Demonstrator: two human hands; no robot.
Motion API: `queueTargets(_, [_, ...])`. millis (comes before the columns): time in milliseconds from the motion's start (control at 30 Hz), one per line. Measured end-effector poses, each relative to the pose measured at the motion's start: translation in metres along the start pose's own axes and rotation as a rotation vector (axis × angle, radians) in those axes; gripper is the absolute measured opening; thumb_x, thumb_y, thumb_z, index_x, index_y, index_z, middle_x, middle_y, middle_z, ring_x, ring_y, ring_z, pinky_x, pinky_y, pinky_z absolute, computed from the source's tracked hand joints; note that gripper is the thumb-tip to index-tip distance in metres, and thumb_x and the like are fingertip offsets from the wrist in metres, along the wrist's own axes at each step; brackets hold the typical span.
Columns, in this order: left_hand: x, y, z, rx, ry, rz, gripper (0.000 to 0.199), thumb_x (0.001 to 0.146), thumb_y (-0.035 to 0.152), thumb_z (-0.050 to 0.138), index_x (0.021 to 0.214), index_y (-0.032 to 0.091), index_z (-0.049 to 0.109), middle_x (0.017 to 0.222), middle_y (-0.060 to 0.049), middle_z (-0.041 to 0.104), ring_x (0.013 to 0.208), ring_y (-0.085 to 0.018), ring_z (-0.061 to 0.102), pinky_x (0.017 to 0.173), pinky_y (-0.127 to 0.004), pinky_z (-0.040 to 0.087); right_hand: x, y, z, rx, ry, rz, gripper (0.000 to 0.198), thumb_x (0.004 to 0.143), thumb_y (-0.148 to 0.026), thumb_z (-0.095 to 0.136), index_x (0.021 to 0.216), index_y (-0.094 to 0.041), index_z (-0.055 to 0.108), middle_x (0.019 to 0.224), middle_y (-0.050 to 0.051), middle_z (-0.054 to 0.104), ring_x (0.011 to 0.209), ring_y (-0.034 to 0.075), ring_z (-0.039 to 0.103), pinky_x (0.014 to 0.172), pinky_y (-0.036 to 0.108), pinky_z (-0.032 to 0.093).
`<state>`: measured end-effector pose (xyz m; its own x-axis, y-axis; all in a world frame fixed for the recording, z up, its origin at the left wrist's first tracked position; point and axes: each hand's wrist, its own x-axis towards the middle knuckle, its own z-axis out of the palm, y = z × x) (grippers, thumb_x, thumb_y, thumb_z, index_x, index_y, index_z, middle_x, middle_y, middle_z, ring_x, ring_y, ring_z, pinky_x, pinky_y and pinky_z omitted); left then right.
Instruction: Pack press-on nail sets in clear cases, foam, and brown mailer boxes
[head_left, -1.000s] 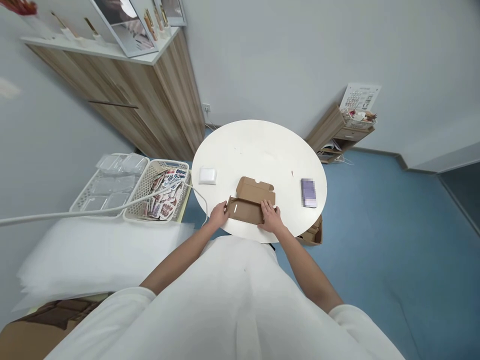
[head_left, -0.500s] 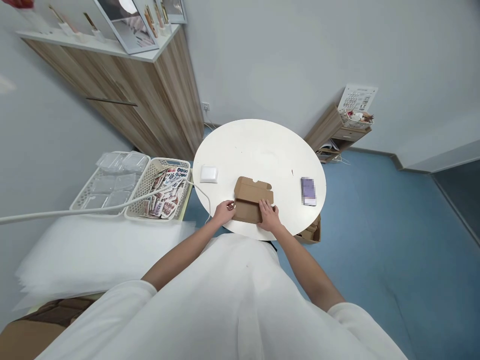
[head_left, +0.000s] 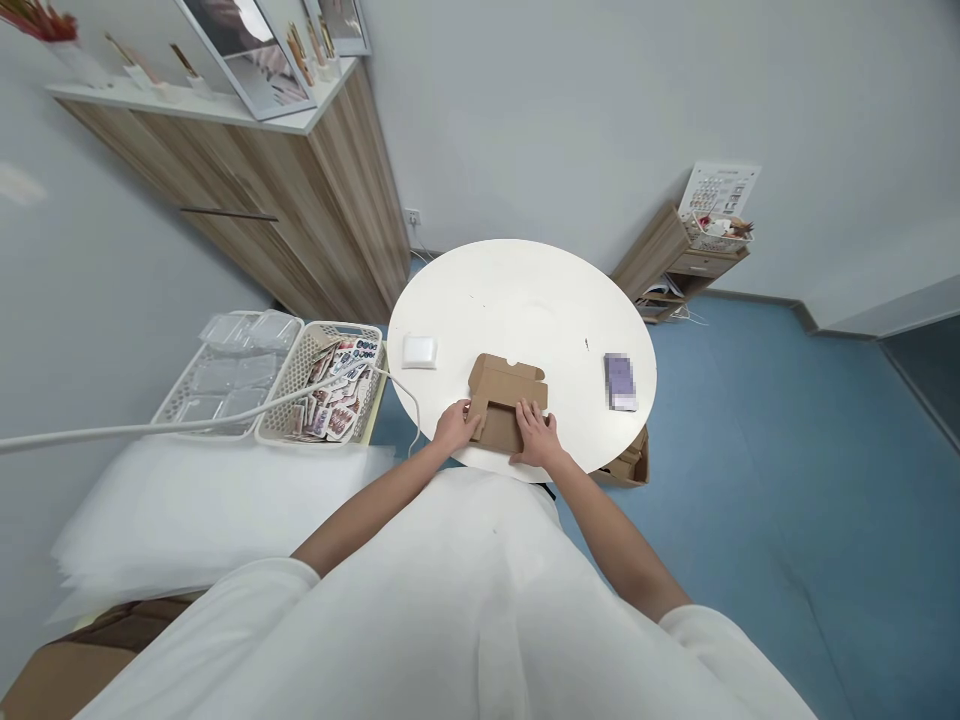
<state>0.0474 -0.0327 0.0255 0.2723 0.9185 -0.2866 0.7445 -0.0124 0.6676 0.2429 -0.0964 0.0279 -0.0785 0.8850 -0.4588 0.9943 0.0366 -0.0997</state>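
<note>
Brown corrugated cardboard, a flat-folding mailer box, is lying at the near edge of the round white table, right in front of the person. Its lid flap is standing open toward the far side, showing a small notch in its far edge. The left hand is pressing against the box's left end, fingers curled together over the side wall. The right hand is lying on the near right part of the box, fingers stretched forward and slightly spread, pressing down on the cardboard. Both bare forearms are reaching out from white sleeves.

A small white square pad is sitting on the table to the left of the box, well apart from it. A purple rectangular object, blurred, is lying near the table's right edge. A white cable is running from the left across a white plastic basket full of printed packets, and curving down past the table edge. Beside that basket, a second white basket is holding clear plastic trays. A wooden cabinet is standing against the wall behind, and a small wooden shelf unit is sitting on the blue floor to the right.
</note>
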Motion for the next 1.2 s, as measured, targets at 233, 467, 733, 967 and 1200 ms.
queueTargets(233, [0.008,-0.01,-0.003,0.133,-0.054,-0.051,0.02,0.075,0.021,0.048,0.093,0.018,0.055,0.091,-0.006,0.065,0.085,-0.021,0.059,0.069,-0.029,0.042,-0.001,0.0,-0.001,-0.005,-0.004,-0.051,0.119,0.055,-0.048,0.068,0.14,-0.019,-0.009,0.149,0.012,-0.004,0.135,0.029,-0.009,0.103,0.053,0.007])
queueTargets(467, [0.012,-0.003,0.001,0.344,-0.077,-0.068,0.023,0.071,0.016,0.049,0.093,0.018,0.051,0.091,-0.01,0.062,0.087,-0.025,0.059,0.066,-0.03,0.041,-0.004,-0.002,-0.001,-0.004,-0.007,-0.051,0.116,0.056,-0.048,0.068,0.141,-0.019,-0.007,0.149,0.012,-0.005,0.136,0.029,-0.008,0.104,0.054,0.005])
queueTargets(733, [0.009,-0.016,0.001,0.125,-0.095,-0.009,0.031,0.075,0.029,0.053,0.102,0.016,0.05,0.093,-0.008,0.061,0.083,-0.02,0.058,0.072,-0.031,0.043,-0.004,0.001,-0.002,-0.003,0.002,-0.053,0.115,0.058,-0.044,0.068,0.141,-0.019,-0.008,0.149,0.012,-0.002,0.136,0.028,-0.006,0.103,0.054,0.004])
queueTargets(967, [-0.005,-0.026,-0.01,-0.048,-0.189,0.21,0.108,0.054,0.049,0.072,0.139,0.019,0.011,0.123,-0.012,0.045,0.082,-0.018,0.057,0.077,-0.032,0.045,-0.003,0.007,-0.004,-0.034,-0.003,-0.073,0.116,0.057,-0.045,0.068,0.14,-0.019,-0.008,0.149,0.011,0.0,0.136,0.028,-0.007,0.103,0.054,0.006])
queueTargets(1200, [0.004,-0.018,-0.011,0.121,-0.292,0.263,0.122,0.04,0.047,0.079,0.14,0.025,0.012,0.123,-0.011,0.04,0.112,-0.031,0.046,0.088,-0.035,0.039,0.002,0.015,-0.008,-0.053,-0.01,-0.106,0.114,0.059,-0.044,0.066,0.14,-0.02,-0.011,0.149,0.01,0.0,0.136,0.027,-0.009,0.103,0.053,0.007])
